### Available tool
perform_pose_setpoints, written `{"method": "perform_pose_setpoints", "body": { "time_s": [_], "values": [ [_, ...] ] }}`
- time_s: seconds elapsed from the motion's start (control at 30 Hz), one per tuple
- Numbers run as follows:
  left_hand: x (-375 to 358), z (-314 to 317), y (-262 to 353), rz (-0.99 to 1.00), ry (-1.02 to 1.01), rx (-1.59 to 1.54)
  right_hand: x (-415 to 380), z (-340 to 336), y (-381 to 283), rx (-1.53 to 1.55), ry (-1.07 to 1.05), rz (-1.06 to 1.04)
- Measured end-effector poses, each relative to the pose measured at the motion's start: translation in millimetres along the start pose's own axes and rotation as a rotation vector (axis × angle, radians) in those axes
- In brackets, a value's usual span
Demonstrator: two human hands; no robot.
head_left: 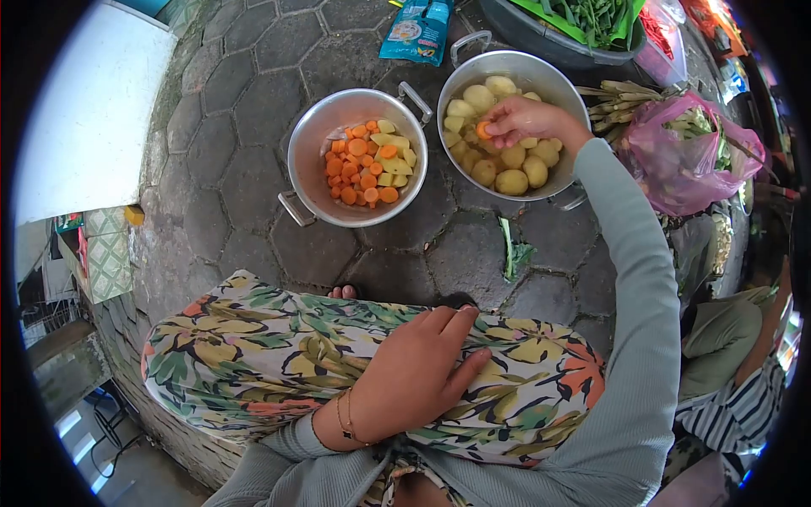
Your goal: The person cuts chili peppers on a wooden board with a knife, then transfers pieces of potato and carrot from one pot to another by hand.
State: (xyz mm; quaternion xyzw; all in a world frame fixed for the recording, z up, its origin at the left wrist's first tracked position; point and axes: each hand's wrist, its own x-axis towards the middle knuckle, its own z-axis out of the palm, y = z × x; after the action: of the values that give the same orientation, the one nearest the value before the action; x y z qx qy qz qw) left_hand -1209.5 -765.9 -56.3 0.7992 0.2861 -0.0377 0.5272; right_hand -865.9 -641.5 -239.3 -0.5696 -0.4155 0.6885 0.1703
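Observation:
My right hand (pixel 525 120) is over the large metal pot (pixel 579 93) on the right, its thumb and fingers pinched on an orange carrot piece (pixel 483 129). Below it, peeled whole potatoes (pixel 511 182) lie in cloudy water. To the left stands a smaller metal pot (pixel 297 152) with cut carrots (pixel 348 169) on one side and potato chunks (pixel 400 160) on the other. My left hand (pixel 422 359) rests on the floral cloth (pixel 279 355) over my lap, fingers stretched out and holding nothing.
A blue packet (pixel 420 29) lies behind the pots, beside a dark basin (pixel 549 51) of leafy greens. At right sits a pink plastic bag (pixel 688 160) with vegetables. A green leaf (pixel 514 252) lies on the paving (pixel 460 245). Another person's leg (pixel 722 338) shows at far right.

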Motion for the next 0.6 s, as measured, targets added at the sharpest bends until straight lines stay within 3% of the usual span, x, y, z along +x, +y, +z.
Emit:
{"method": "perform_pose_setpoints", "body": {
  "time_s": [0.17, 0.23, 0.27, 0.33, 0.4, 0.43, 0.5, 0.53, 0.6],
  "values": [
    [1, -1, 0, -0.011, -0.004, -0.012, -23, 4, -21, -0.143, 0.031, 0.076],
    [1, 1, -2, 0.030, 0.022, -0.019, -27, 17, -45, -0.703, 0.189, 0.178],
    [1, 0, -2, 0.028, 0.020, -0.019, -30, 29, -62, -0.700, 0.187, 0.178],
    [3, 0, -1, 0.003, -0.010, -0.004, -34, 57, -94, -0.922, 0.234, 0.056],
    [3, 1, -1, -0.007, -0.015, 0.002, -34, 75, -106, -0.539, 0.129, -0.261],
    [3, 1, -1, -0.016, -0.017, 0.009, -27, 80, -103, -0.535, 0.131, -0.263],
    [3, 1, 0, -0.029, -0.022, 0.007, -14, 87, -92, -0.675, 0.463, -0.677],
    [3, 1, 0, -0.041, -0.024, -0.001, -13, 80, -92, -0.676, 0.464, -0.678],
    [2, -1, 0, -0.032, -0.016, -0.002, -12, 54, -89, -0.758, 0.237, -0.015]
  ]
}}
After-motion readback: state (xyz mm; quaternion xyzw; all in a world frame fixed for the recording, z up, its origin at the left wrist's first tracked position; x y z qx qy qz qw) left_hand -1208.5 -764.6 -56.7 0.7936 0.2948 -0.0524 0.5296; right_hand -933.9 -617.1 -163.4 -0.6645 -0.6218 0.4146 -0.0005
